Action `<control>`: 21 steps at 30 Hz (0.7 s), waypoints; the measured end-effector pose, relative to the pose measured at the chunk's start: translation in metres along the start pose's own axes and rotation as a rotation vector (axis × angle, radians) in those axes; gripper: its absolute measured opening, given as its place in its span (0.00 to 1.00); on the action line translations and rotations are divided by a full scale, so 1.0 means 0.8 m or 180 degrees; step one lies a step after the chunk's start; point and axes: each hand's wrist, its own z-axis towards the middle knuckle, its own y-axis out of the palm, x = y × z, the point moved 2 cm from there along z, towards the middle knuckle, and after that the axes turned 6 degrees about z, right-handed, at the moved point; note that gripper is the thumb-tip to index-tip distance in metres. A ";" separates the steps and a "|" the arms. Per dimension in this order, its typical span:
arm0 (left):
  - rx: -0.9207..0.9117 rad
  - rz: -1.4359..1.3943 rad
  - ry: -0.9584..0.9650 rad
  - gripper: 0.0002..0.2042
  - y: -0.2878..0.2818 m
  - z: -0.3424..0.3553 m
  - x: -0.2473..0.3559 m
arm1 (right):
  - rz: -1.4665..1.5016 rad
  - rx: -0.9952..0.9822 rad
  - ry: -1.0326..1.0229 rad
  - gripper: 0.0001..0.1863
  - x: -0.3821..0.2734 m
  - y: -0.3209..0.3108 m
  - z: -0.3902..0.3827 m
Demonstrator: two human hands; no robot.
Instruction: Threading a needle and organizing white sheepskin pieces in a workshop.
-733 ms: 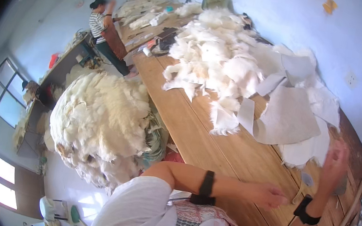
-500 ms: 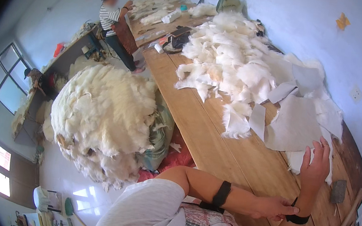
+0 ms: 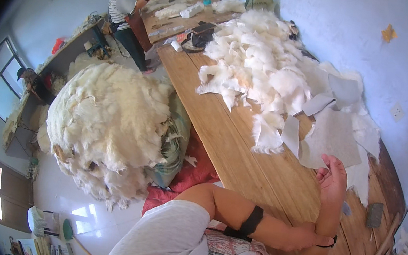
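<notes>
My left hand (image 3: 306, 237) reaches across my body and closes round my right wrist, at the black wristband (image 3: 334, 241). Its fingertips are partly hidden behind the wrist. Above it my right hand (image 3: 333, 183) is raised over the wooden table (image 3: 241, 156), holding nothing, with loosely bent fingers somewhat apart. Another black band (image 3: 252, 220) circles my left forearm. Just beyond my right hand lie pale flat hide pieces (image 3: 332, 137), and a white furry scrap (image 3: 267, 135) rests to their left.
White fur pieces (image 3: 261, 57) are heaped on the table's far half. A huge fur bundle (image 3: 108, 119) stands on the floor to the left. A grey block (image 3: 374, 215) lies right of my right hand. One co-worker (image 3: 125, 22) stands at the far table; another person (image 3: 35, 85) is at the left.
My right hand has come down and to the left, its fingers bending more. My left hand has shifted from pinching the wristband to wrapping round the wrist. The far co-worker's arm has stretched outward.
</notes>
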 end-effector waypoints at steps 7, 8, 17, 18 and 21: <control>-0.0253 -0.0374 0.0168 0.30 0.011 0.012 -0.016 | -0.3141 0.0339 -0.2158 0.10 -0.024 -0.008 -0.018; -0.0459 -0.0387 0.0097 0.30 0.012 0.007 -0.014 | -0.3284 0.0508 -0.2100 0.10 -0.036 -0.018 -0.029; -0.0781 0.0092 0.0319 0.30 0.003 -0.013 0.014 | -0.3419 -0.0681 -0.3363 0.10 -0.051 0.039 -0.052; -0.0992 -0.0002 0.0488 0.31 0.001 -0.009 0.001 | -0.3257 -0.0656 -0.3253 0.10 -0.062 0.049 -0.071; -0.1397 -0.0087 0.0364 0.34 0.011 0.001 -0.011 | -0.2514 -0.0279 -0.3144 0.06 -0.061 0.028 -0.082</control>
